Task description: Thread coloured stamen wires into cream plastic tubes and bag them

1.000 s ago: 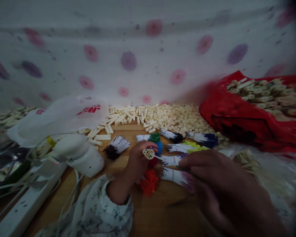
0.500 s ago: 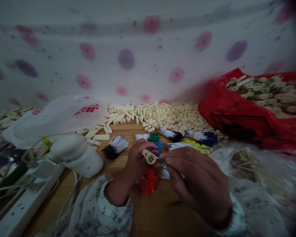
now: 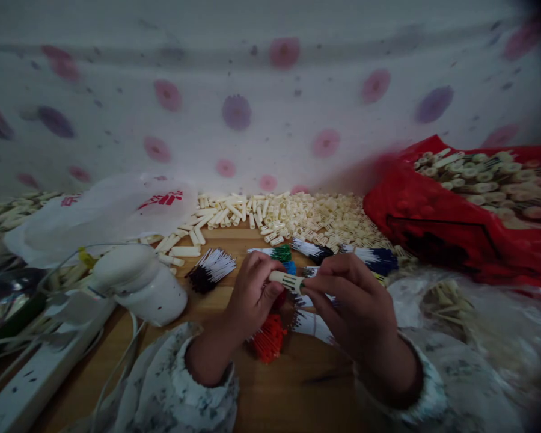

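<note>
Tabletop: wood-grained
Backdrop: white, printed with pink and purple flowers, seen beyond the tabletop's far edge
Light: dim

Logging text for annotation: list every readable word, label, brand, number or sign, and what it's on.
Nothing legible.
White translucent plastic bag: red printed characters, too blurred to read.
Same bag, further left: smaller red print, also unreadable.
Red plastic bag: black print, no wording I can make out.
Held cream slotted plastic tube: no text visible.
</note>
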Tool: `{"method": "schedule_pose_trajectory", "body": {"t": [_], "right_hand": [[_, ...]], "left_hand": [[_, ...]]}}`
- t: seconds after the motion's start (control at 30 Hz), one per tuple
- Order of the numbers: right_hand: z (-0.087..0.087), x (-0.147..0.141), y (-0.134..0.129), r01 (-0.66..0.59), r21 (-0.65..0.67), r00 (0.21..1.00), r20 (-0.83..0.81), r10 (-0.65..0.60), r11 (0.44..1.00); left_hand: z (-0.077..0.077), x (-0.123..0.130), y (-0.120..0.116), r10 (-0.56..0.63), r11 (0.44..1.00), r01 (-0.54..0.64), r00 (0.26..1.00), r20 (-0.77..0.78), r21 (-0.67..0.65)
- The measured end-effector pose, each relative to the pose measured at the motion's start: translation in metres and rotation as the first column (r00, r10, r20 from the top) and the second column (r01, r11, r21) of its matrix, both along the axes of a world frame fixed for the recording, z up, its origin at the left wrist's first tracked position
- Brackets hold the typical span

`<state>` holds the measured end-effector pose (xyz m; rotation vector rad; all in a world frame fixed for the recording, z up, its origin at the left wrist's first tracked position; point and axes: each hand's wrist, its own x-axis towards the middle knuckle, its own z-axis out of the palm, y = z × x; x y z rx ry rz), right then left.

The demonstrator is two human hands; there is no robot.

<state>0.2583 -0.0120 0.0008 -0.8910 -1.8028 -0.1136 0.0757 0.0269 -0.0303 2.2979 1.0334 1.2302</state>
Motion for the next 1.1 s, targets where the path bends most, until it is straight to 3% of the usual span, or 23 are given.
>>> {"method": "schedule_pose_trajectory", "body": {"t": [0.13, 0.33, 0.63, 0.87, 1.1], "right_hand": [[-0.002, 0.000, 0.003, 0.003, -0.051, 1.000, -0.005, -0.004, 0.999], [-0.008, -0.005, 0.007, -0.120, -0.192, 0.979, -0.187, 0.083, 0.974], [-0.020, -0.009, 0.014, -0.219, -0.305, 0.920, -0.382, 0.092, 0.927], [-0.029, -0.012, 0.017, -0.222, -0.289, 0.905, -0.417, 0.087, 0.931], [-0.036, -0.015, 0.020, -0.481, -0.363, 0.759, -0.629, 0.171, 0.799]], "left_hand": [[-0.001, 0.003, 0.001, 0.080, 0.995, -0.079, 0.997, -0.002, 0.067], [-0.001, 0.003, 0.001, 0.191, 0.970, -0.183, 0.981, -0.033, 0.158], [-0.005, 0.001, 0.004, 0.239, 0.954, -0.220, 0.968, -0.073, 0.204], [-0.004, 0.003, 0.003, 0.245, 0.962, -0.235, 0.968, -0.057, 0.142], [-0.006, 0.002, 0.005, 0.222, 0.973, -0.222, 0.975, 0.011, 0.065]]}}
